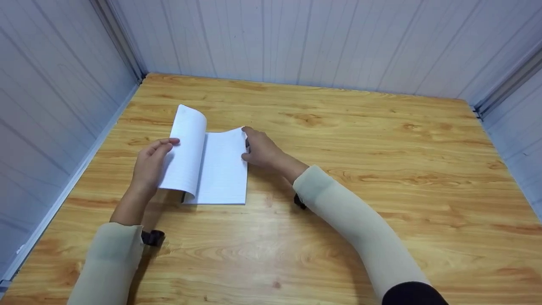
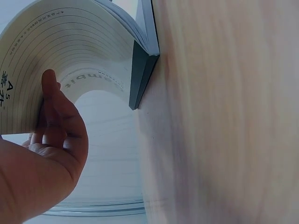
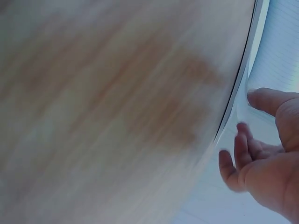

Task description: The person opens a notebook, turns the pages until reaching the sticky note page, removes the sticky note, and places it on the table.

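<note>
An open notebook [image 1: 224, 169] with lined white pages lies on the table, its dark spine edge [image 2: 141, 74] showing in the left wrist view. My left hand [image 1: 149, 163] holds a turned-up leaf [image 1: 186, 148] at its outer side, so the paper curves over to the left. Printed characters and ruled lines show on that leaf in the left wrist view. At the notebook's right edge is my right hand [image 1: 262, 148], its forefinger at the raised upper corner and its thumb lower on the edge. In the right wrist view, the right hand's fingers are loosely bent, apart from the thumb.
The wood-grained table [image 1: 360, 161] extends far to the right of the notebook. White panel walls [image 1: 296, 42] stand behind it and along both sides. Black wrist camera mounts [image 1: 153, 238] sit beneath the light sleeves.
</note>
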Motion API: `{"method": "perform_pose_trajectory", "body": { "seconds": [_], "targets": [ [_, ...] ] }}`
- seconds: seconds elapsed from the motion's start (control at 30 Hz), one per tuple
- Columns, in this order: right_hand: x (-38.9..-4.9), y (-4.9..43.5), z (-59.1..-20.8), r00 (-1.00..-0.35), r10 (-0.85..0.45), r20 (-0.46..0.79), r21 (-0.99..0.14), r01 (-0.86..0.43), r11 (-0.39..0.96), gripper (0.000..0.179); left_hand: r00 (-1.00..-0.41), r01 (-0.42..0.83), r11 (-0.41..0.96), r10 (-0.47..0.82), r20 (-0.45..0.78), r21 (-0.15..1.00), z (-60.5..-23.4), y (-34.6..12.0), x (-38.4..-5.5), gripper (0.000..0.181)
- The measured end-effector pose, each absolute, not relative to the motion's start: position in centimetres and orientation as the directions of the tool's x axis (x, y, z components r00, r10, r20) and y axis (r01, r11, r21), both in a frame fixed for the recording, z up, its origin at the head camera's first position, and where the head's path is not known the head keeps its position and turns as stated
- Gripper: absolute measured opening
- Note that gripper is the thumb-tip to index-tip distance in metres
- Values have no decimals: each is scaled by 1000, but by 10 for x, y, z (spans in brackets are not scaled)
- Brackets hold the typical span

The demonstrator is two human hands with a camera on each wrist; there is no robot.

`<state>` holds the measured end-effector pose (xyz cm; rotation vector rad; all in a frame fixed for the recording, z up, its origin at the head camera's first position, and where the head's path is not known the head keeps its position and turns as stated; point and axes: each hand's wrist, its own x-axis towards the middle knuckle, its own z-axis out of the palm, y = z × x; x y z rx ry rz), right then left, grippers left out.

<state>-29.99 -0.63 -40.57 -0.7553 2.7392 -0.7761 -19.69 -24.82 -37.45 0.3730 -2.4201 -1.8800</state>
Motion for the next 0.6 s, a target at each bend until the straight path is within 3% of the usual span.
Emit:
{"method": "perform_pose_trajectory", "body": {
  "seconds": [0.17, 0.33, 0.6],
  "targets": [
    [-300, -7, -406, -844, -536, -16, -618, -413, 669, 68, -969, -153, 241, -229, -96, 958, -373, -248, -196, 38],
    [-297, -8, -404, -827, -562, 24, -563, -475, 676, 44, -969, -156, 230, -226, -103, 961, -373, -248, -195, 38],
    [-293, -9, -403, -824, -561, 80, -522, -514, 681, 29, -972, -124, 218, -221, -75, 968, -374, -249, -196, 38]
  ]
}}
